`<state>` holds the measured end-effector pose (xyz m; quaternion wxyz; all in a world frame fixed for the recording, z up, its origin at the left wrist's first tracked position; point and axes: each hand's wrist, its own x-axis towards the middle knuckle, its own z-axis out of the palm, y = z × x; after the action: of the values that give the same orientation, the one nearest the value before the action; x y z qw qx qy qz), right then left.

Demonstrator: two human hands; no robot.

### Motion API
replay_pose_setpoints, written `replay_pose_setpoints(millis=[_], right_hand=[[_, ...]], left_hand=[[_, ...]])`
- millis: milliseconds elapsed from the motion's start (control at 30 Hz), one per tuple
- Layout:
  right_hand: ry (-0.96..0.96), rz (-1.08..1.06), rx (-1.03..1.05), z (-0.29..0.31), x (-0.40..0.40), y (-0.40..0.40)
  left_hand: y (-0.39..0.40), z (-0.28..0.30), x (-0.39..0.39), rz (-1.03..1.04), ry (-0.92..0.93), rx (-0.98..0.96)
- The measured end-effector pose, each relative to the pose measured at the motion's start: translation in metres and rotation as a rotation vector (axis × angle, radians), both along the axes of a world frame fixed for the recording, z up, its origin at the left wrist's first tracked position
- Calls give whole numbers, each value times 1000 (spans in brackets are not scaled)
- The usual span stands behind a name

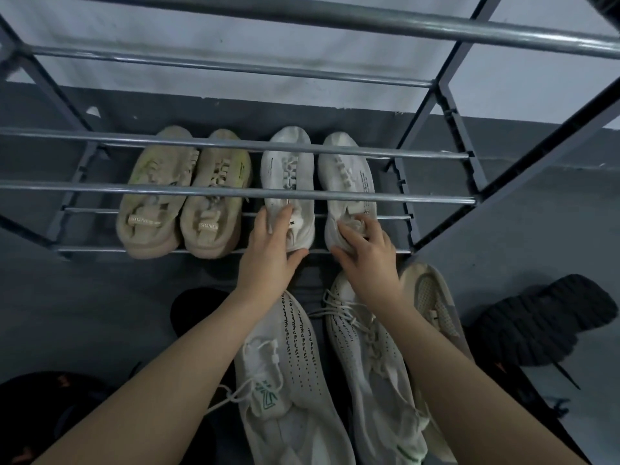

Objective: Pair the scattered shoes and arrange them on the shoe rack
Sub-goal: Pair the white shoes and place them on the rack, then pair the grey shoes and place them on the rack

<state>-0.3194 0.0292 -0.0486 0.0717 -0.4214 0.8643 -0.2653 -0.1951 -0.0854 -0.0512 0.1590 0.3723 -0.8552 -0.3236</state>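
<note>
A grey metal shoe rack (235,193) fills the upper view. On its lowest shelf stand a beige pair (183,193) at the left and a white pair to their right. My left hand (271,250) grips the heel of the left white shoe (288,169). My right hand (365,246) grips the heel of the right white shoe (349,172), fingers tucked into its opening. Both shoes rest on the shelf bars, toes pointing away. On the floor under my forearms lie two white perforated sneakers (295,364), side by side.
A cream shoe (432,297) lies sole up beside the sneakers at the right. A black shoe (543,323) lies sole up on the floor at the far right. Dark shapes sit at the lower left (43,414). The rack's upper bars cross above the shelf.
</note>
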Motion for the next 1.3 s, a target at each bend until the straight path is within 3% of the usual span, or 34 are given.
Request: replay_pose_setpoints(millis=[233, 433, 633, 800, 967, 1167, 1300], right_hand=[[-19, 2, 96, 7, 2, -4], [-18, 35, 25, 29, 52, 31], [-159, 136, -20, 43, 105, 80], [-216, 121, 108, 36, 129, 111], [-93, 147, 246, 23, 151, 125], [-83, 25, 12, 37, 153, 122], [-138, -26, -147, 59, 148, 143]], left_hand=[[-3, 12, 6, -61, -169, -114], [26, 39, 47, -56, -200, -264], [79, 52, 113, 53, -251, -60], [116, 46, 155, 26, -334, 33], [140, 39, 163, -21, -242, 155], [149, 48, 160, 30, -53, 324], [160, 62, 157, -53, 73, 320]])
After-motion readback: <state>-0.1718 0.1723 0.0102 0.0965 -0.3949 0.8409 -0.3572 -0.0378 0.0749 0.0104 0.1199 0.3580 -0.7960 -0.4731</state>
